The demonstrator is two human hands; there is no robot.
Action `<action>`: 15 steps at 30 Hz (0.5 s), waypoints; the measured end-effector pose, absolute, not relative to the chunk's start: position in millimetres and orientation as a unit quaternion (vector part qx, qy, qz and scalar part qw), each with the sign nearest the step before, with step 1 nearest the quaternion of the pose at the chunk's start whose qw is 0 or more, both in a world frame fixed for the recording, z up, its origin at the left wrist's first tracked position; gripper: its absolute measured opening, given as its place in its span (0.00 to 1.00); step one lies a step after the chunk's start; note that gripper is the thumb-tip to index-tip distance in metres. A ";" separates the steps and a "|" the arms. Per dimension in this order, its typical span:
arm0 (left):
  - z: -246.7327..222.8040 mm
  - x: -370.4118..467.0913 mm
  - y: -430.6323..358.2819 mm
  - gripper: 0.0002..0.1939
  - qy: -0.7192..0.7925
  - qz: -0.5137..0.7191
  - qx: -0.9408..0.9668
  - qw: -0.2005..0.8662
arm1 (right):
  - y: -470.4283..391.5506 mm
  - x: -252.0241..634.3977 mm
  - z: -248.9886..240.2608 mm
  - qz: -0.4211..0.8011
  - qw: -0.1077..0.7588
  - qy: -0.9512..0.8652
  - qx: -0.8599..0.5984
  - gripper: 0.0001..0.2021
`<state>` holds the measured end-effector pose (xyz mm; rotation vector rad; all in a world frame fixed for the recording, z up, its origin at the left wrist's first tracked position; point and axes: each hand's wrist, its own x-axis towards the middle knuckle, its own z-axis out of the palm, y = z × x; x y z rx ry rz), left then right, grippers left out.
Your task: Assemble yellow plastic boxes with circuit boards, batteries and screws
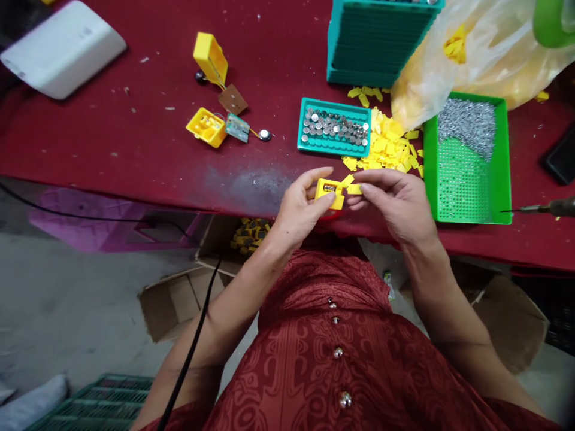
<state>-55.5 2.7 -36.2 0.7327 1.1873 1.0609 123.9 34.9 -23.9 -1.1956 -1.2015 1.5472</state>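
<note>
My left hand [300, 206] grips a small yellow plastic case [338, 202] whose open compartment shows shiny button cells. Close beside it, my right hand [395, 200] pinches a small yellow plastic cover [354, 189] between thumb and fingers. The cover's end is at the case's right side; whether they touch I cannot tell. Just beyond my hands lies a teal tray [300, 146] with rows of button cells [335, 127]. A heap of loose yellow covers [390, 146] spreads at the tray's right.
A green basket [507, 161] holding small metal screws [467, 123] stands right, near a screwdriver tip [516, 210]. Stacked teal trays [368, 51] and a plastic bag [422, 90] are behind. Opened yellow cases with wires [207, 129] lie left. Below the table edge, a cardboard box [215, 239] contains yellow pieces.
</note>
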 end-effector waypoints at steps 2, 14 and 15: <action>-35.7 -54.1 2.1 0.27 0.522 0.466 0.325 0.637 | 31.8 118.7 -27.5 0.599 0.432 -0.473 -0.481 0.09; -37.4 -52.4 1.2 0.23 0.542 0.454 0.366 0.606 | 26.3 105.9 -26.0 0.508 0.416 -0.545 -0.521 0.03; -36.5 -52.0 1.1 0.23 0.542 0.455 0.361 0.607 | 26.9 105.0 -25.6 0.507 0.416 -0.545 -0.522 0.03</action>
